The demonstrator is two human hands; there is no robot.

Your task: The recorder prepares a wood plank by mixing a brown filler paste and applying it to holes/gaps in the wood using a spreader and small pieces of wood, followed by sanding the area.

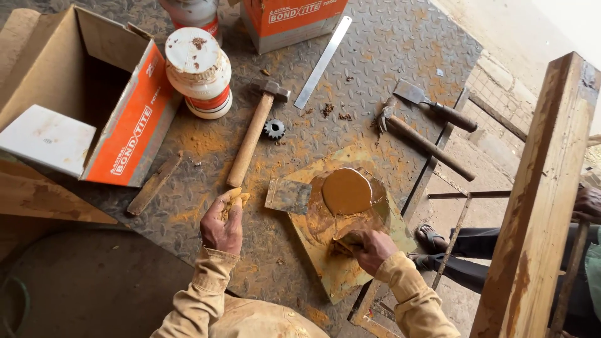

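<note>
Scraping brown putty [346, 191] across a smeared sheet [341, 275], right hand [370, 248] grips a scraper [346, 240]; left hand [222, 225] pinches a putty lump [235, 199].

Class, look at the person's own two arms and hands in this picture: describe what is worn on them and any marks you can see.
Both arms wear long tan sleeves of a work shirt, creased, with buttoned-style cuffs at the wrists. The left hand and right hand are bare: no gloves, rings or watch show. Yellow-brown paste or dust smears the fingers of both.

You see a bumpy metal table [388, 44]. On it lie a hammer [253, 134], a ruler [323, 61], a small gear [273, 129], and a white tub [200, 72].
</note>
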